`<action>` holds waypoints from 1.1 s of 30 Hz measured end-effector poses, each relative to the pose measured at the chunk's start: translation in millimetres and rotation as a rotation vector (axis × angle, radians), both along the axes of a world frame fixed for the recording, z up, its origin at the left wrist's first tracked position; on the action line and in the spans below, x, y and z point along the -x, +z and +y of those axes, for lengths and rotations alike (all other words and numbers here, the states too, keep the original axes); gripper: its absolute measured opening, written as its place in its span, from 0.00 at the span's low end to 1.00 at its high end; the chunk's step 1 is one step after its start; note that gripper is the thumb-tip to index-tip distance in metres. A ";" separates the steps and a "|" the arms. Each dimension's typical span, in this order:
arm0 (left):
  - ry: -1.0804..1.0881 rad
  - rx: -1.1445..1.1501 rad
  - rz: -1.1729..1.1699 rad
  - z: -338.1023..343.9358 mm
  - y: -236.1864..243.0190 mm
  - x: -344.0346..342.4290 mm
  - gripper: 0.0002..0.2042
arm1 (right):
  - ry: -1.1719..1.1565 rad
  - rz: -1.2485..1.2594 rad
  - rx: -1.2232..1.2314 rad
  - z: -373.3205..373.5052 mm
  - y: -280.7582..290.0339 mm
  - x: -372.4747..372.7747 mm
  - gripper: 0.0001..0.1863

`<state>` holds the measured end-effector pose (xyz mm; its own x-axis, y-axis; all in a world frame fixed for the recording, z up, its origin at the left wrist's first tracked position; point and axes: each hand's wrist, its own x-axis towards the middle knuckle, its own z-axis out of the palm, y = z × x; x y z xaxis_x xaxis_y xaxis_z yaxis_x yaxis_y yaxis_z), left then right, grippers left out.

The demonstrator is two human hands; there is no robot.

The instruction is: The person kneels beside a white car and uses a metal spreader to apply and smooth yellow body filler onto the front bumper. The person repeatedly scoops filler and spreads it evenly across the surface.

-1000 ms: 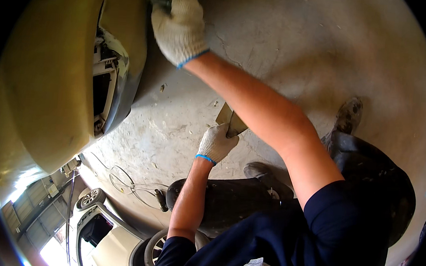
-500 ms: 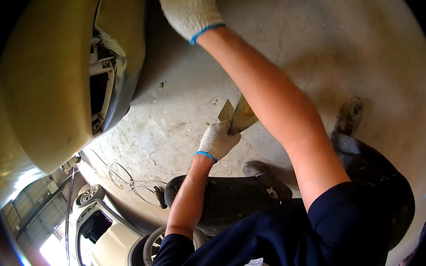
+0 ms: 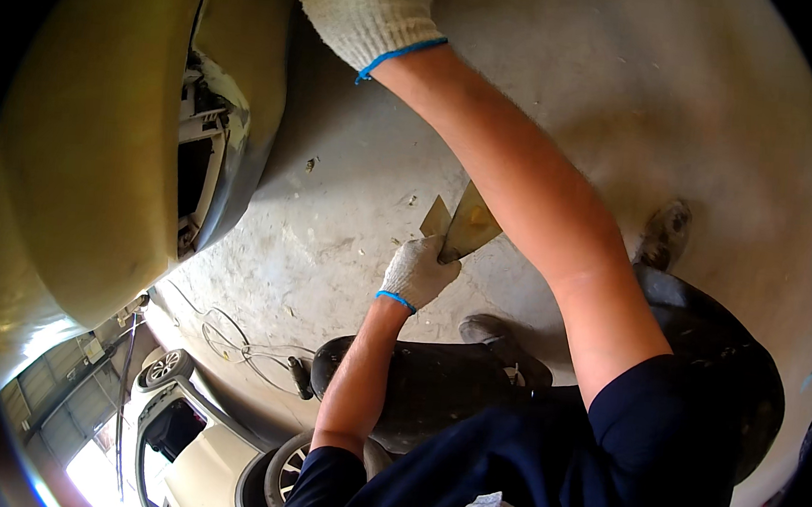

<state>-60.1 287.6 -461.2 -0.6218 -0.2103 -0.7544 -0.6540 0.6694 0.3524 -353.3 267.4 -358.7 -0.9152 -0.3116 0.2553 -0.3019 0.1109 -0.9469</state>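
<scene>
My left hand [image 3: 420, 275], in a white knit glove with a blue cuff, is closed around flat putty knives. One thin, pointed blade [image 3: 437, 217] sticks up beside a wider putty knife [image 3: 472, 225] bearing a yellowish smear. My right forearm hides part of the wider one. Stretched out to the top edge, my gloved right hand [image 3: 374, 14] is beside the yellowish car body [image 3: 103, 138]. Its fingers look curled, but the picture's edge cuts them off, so what they hold is hidden. A pale patch of filler [image 3: 222, 82] borders the car's open lamp recess [image 3: 195, 177].
Concrete floor [image 3: 577, 96] with small crumbs spreads around me. A thin hose [image 3: 230, 340] with a dark fitting [image 3: 299, 378] lies by my bent knee. A second, pale car [image 3: 217, 466] stands at the lower left. My shoe [image 3: 666, 232] rests at the right.
My right hand has shifted slightly right and up, its fingertips passing farther out of the picture. My left hand keeps its hold on the putty knives. The view has moved a little.
</scene>
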 end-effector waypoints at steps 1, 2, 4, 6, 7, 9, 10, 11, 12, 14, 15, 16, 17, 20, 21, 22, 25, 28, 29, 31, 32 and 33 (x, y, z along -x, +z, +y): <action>0.005 0.000 0.011 -1.1 -1.3 -1.3 0.17 | 0.059 -0.029 -0.092 1.9 6.1 -3.2 0.07; 0.009 -0.002 0.021 -1.5 -3.7 -2.9 0.17 | 0.022 0.026 -0.115 2.0 7.0 -10.3 0.08; -0.013 0.004 0.021 -1.6 -5.6 -3.8 0.16 | -0.286 0.293 0.110 -0.7 -7.5 -35.8 0.11; -0.058 0.031 0.007 -3.2 -6.3 -3.2 0.16 | -0.148 0.357 0.103 2.4 -18.7 -58.2 0.10; -0.062 0.024 0.015 -2.4 -6.6 0.4 0.16 | -0.037 0.285 0.086 4.1 -23.9 -64.5 0.09; -0.078 0.009 0.021 0.4 -1.9 10.2 0.16 | -0.047 0.238 0.202 12.7 -31.1 -58.7 0.08; -0.051 0.001 0.049 0.4 -5.4 8.3 0.17 | -0.052 0.214 0.260 13.3 -35.2 -54.5 0.07; -0.027 -0.008 0.078 0.4 -10.9 5.7 0.17 | -0.175 0.241 0.284 10.8 -33.8 -42.8 0.06; 0.000 -0.016 0.109 0.2 -13.5 4.0 0.17 | -0.208 0.279 0.265 10.8 -33.0 -31.1 0.06; -0.026 0.014 0.083 -0.4 -12.7 -0.2 0.17 | -0.196 0.230 0.261 8.8 -26.4 -8.9 0.06; -0.041 0.033 0.071 -0.4 -11.2 -1.3 0.17 | -0.148 0.159 0.264 8.2 -20.1 -0.1 0.06; -0.036 0.037 0.066 0.0 -10.0 -1.3 0.16 | -0.096 0.090 0.263 7.9 -14.3 6.5 0.06; -0.034 0.036 0.063 0.4 -8.5 -0.6 0.16 | -0.060 0.039 0.259 7.6 -12.7 11.8 0.06; -0.009 0.021 0.053 -1.3 -4.4 0.2 0.16 | 0.018 -0.071 0.270 1.7 -9.7 18.6 0.06; 0.006 0.015 0.049 -2.7 -3.2 -0.6 0.16 | 0.023 -0.088 0.286 -0.8 -10.9 17.7 0.06; -0.003 0.018 0.031 -4.5 -1.8 -0.8 0.16 | 0.018 -0.098 0.305 -3.1 -12.9 16.5 0.06; -0.016 0.024 -0.002 -7.1 -0.1 -3.5 0.17 | -0.007 -0.124 0.359 -5.2 -17.4 10.1 0.06; -0.028 0.026 0.016 -11.4 0.6 -6.2 0.17 | -0.032 -0.152 0.395 -5.9 -18.4 4.1 0.06; -0.033 0.021 0.022 -10.7 2.8 -3.5 0.17 | -0.037 -0.162 0.407 -5.8 -18.3 1.8 0.06; -0.036 0.024 0.035 -8.7 0.4 -4.4 0.16 | -0.037 -0.186 0.433 -7.5 -20.0 -2.9 0.06; -0.034 0.033 0.043 -8.1 -5.9 -8.7 0.16 | -0.033 -0.201 0.446 -8.3 -21.1 -4.5 0.06; -0.032 0.042 0.050 -7.3 -9.1 -10.8 0.16 | -0.033 -0.213 0.466 -8.1 -21.8 -5.5 0.06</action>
<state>-49.3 280.4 -470.3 -0.6655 -0.2206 -0.7131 -0.6144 0.7043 0.3556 -347.8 259.3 -380.5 -0.9696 -0.1790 0.1667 -0.1002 -0.3310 -0.9383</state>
